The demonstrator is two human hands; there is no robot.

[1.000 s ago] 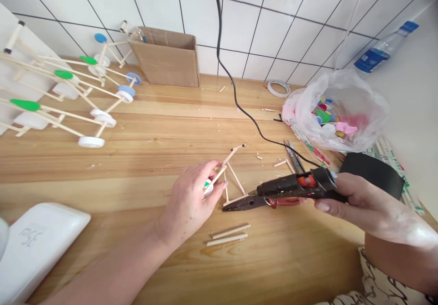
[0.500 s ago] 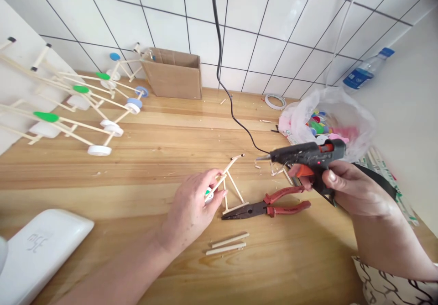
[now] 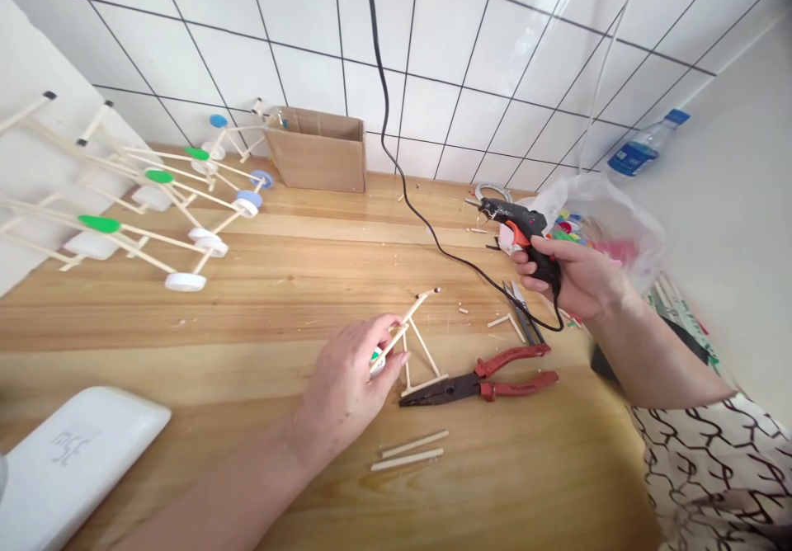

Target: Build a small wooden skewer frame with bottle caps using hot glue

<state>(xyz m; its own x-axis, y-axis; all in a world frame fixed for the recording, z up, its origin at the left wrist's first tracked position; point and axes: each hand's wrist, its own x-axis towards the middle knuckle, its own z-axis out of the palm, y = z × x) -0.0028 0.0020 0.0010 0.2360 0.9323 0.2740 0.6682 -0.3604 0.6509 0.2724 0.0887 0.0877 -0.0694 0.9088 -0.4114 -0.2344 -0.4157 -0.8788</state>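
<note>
Near the middle of the wooden table, my left hand (image 3: 352,378) pinches a small frame of thin wooden sticks (image 3: 426,348), with a green and white cap partly hidden in its fingers. The frame's lower end rests by the jaws of red-handled pliers (image 3: 473,386). My right hand (image 3: 560,270) is wrapped round the grip of a black glue gun (image 3: 520,223) with an orange trigger, its nozzle pointing left. Two loose sticks (image 3: 408,459) lie in front of the pliers. Scissors (image 3: 525,312) lie behind the pliers' handles.
Stick models with bottle-cap wheels (image 3: 186,281) stand at the left. At the back are a cardboard box (image 3: 322,159), a tape roll (image 3: 493,190), a plastic bag (image 3: 643,209) of colourful caps and a bottle (image 3: 643,148). A black cord (image 3: 402,180) crosses the table. A white device (image 3: 92,452) lies front left.
My right hand has moved the glue gun back and left, away from the stick frame, uncovering the scissors. My left hand still holds the frame. The view has shifted slightly.
</note>
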